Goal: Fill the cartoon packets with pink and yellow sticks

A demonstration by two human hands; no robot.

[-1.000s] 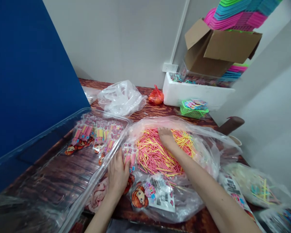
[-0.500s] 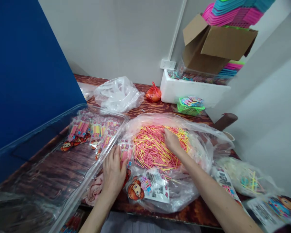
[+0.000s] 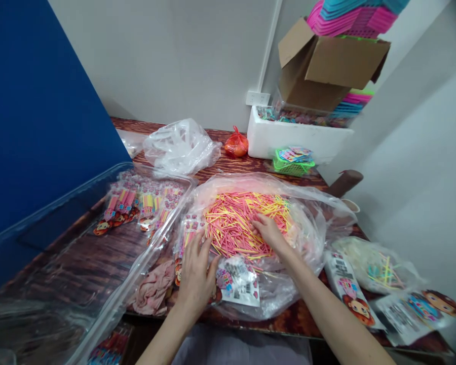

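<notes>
Thin pink and yellow candy sticks [image 3: 235, 223] lie heaped in a wide, spread-open clear plastic bag [image 3: 311, 243]. My right hand [image 3: 266, 232] is at the middle of the heap, its fingers curled down among the sticks; the fingertips are partly hidden. My left hand [image 3: 198, 266] is open, fingers spread, at the heap's near left edge. Beside its fingers is a clear printed pouch of sticks [image 3: 190, 228], partly covered by the hand. A silver-backed printed pouch [image 3: 241, 286] lies on the bag's near edge, just right of my left thumb.
On the left, a large clear plastic tray [image 3: 152, 253] has several filled pouches [image 3: 125, 200] at its far end. A pink cloth [image 3: 154, 289] lies between. More printed pouches [image 3: 351, 296] and a bag of pale sticks [image 3: 380, 268] are at right. Behind stands a white foam box [image 3: 296, 137].
My left hand has moved right from the filled pouch to the heap's edge, its fingers spreading. My right hand has drawn slightly nearer, with more of its fingers showing. The view has shifted slightly.
</notes>
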